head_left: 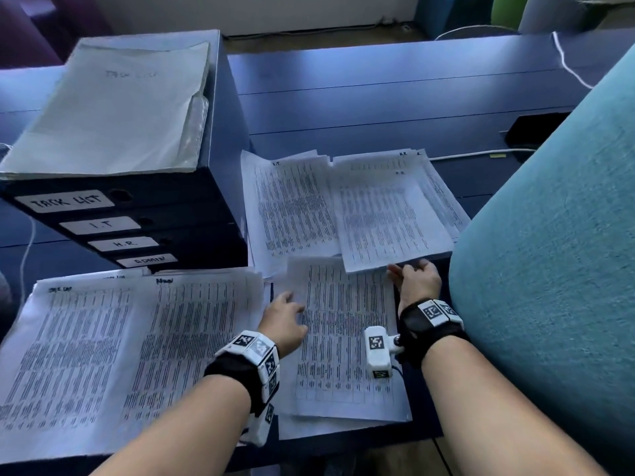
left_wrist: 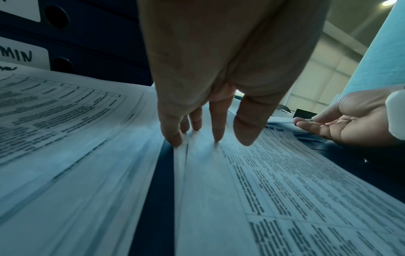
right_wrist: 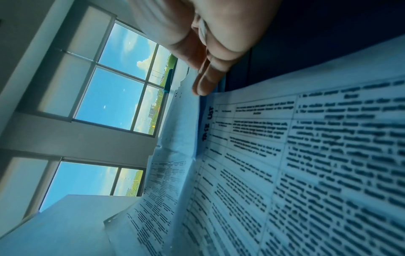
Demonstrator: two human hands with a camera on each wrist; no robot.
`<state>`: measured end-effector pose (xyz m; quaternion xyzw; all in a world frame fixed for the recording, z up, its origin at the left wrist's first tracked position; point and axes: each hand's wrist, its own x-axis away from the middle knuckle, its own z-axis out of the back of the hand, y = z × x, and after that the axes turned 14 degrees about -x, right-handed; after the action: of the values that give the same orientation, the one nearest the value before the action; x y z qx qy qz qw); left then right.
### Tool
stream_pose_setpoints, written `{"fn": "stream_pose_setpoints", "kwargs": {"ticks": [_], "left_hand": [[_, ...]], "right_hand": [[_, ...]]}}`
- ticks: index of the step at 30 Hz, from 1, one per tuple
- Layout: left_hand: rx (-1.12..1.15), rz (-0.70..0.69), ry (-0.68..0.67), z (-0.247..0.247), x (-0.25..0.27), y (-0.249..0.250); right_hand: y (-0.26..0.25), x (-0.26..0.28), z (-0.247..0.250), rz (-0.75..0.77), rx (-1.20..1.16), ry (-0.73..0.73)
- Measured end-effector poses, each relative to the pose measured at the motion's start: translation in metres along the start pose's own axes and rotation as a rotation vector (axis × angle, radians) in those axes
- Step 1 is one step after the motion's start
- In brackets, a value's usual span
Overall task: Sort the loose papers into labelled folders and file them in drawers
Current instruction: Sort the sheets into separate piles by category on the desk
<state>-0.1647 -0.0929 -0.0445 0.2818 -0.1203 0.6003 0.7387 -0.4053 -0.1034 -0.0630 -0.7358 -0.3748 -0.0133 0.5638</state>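
Printed table sheets lie in piles on the dark blue desk (head_left: pixel 395 97). My left hand (head_left: pixel 292 304) rests with straight fingers (left_wrist: pixel 215 124) on the left edge of the middle pile (head_left: pixel 343 355), whose top sheet (right_wrist: pixel 306 155) is marked TASK LIST. My right hand (head_left: pixel 414 274) pinches the near edge of the sheets (head_left: pixel 388 218) on the far right pile, marked H.R. That pinch between thumb and forefinger shows in the left wrist view, on my right hand (left_wrist: pixel 306 122). A dark drawer unit (head_left: pixel 192 207) labelled TASK LIST, I.T, H.R. and ADMIN stands at the left, with folders (head_left: pixel 113 108) stacked on top.
Another pile, marked I.T (head_left: pixel 292 207), lies beside the H.R. one. A wide spread of sheets (head_left: pixel 120 345) covers the front left. A teal upholstered seat (head_left: pixel 549 235) crowds the right side. A black box (head_left: pixel 532 128) and a white cable (head_left: pixel 481 153) sit behind the papers.
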Motion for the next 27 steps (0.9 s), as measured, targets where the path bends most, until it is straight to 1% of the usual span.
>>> {"fn": "stream_pose_setpoints", "kwargs": {"ticks": [2,3,5,8,10,11,12,13,15,17,19,20,23,25,27], "left_hand": [[0.008,0.009,0.006,-0.002,-0.001,0.0],[0.006,0.01,0.01,-0.002,-0.002,-0.001],[0.003,0.012,0.014,-0.002,-0.003,-0.002],[0.004,0.017,0.017,-0.002,-0.005,-0.003],[0.002,0.019,0.017,-0.002,-0.006,-0.004],[0.0,0.017,0.018,-0.002,-0.007,-0.005],[-0.003,0.015,0.018,-0.001,-0.006,-0.005],[-0.006,0.011,0.02,-0.001,-0.006,-0.006],[-0.008,0.008,0.019,0.0,-0.006,-0.006],[-0.011,0.007,0.015,0.0,-0.006,-0.006],[-0.009,0.006,0.011,0.001,-0.005,-0.006],[0.0,0.006,0.013,0.001,-0.004,-0.006],[0.047,0.037,0.055,0.004,-0.003,-0.007],[0.069,0.089,0.098,0.004,-0.003,-0.01],[0.082,0.134,0.087,0.004,-0.003,-0.011]], "right_hand": [[0.002,-0.007,0.002,0.001,0.02,-0.035],[0.003,-0.009,0.003,0.007,0.084,-0.059],[0.002,-0.008,0.005,0.072,0.315,-0.112],[-0.003,0.007,0.005,0.267,0.71,-0.215],[0.0,0.016,0.005,0.408,0.956,-0.354],[0.003,0.019,0.005,0.441,1.088,-0.431],[0.005,0.02,0.004,0.429,1.204,-0.491],[0.007,0.02,0.003,0.375,1.296,-0.522],[0.005,0.019,-0.002,0.25,1.413,-0.536],[0.004,0.018,-0.005,0.198,1.451,-0.547],[0.002,0.018,-0.004,0.211,1.397,-0.551],[0.001,0.019,-0.002,0.237,1.35,-0.531],[0.0,0.022,0.008,0.294,1.235,-0.393],[0.0,0.026,0.015,0.259,1.197,-0.32],[0.001,0.03,0.019,0.203,1.173,-0.281]]}}
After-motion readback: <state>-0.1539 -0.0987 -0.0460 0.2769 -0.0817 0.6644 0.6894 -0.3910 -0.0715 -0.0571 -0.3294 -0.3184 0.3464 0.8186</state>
